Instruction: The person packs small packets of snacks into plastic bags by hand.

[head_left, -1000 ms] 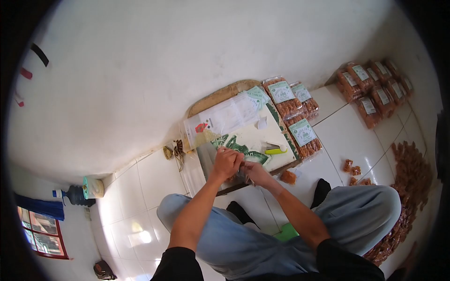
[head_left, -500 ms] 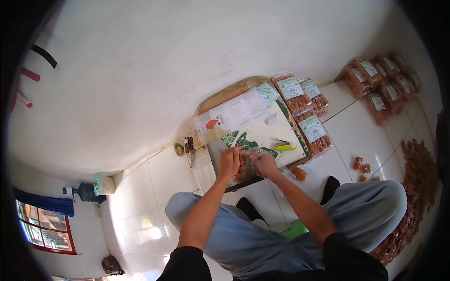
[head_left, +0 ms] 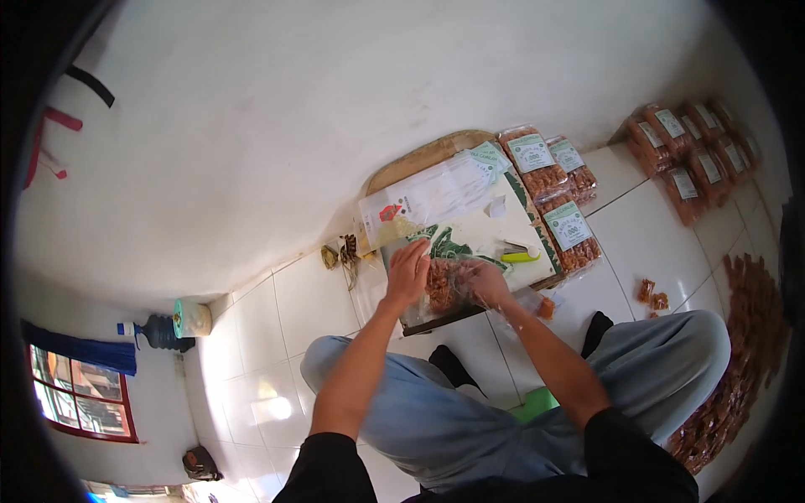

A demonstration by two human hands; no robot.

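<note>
A clear plastic bag of brown snack pieces (head_left: 440,283) lies at the near edge of a low board with a white and green leaf-patterned top (head_left: 470,235). Along the bag's left side rests my left hand (head_left: 407,272), its fingers stretched out. My right hand (head_left: 484,282) is closed on the crinkled plastic at the bag's right end. A yellow-green stapler (head_left: 520,255) lies to the right of that hand. Farther back are flat clear printed bags (head_left: 411,201) and pale green labels (head_left: 486,162).
Labelled snack packs (head_left: 570,230) stand at the board's right, with a larger stack of packs (head_left: 704,159) by the wall. Loose wrapped pieces (head_left: 651,293) and a big brown heap (head_left: 738,352) lie on the tiles. A blue water jug (head_left: 163,331) and lidded tub (head_left: 193,318) sit far left.
My left fingers have straightened from a grip on the bag and now lie along its side. More of the brown pieces shows between my hands. The whole view has shifted slightly.
</note>
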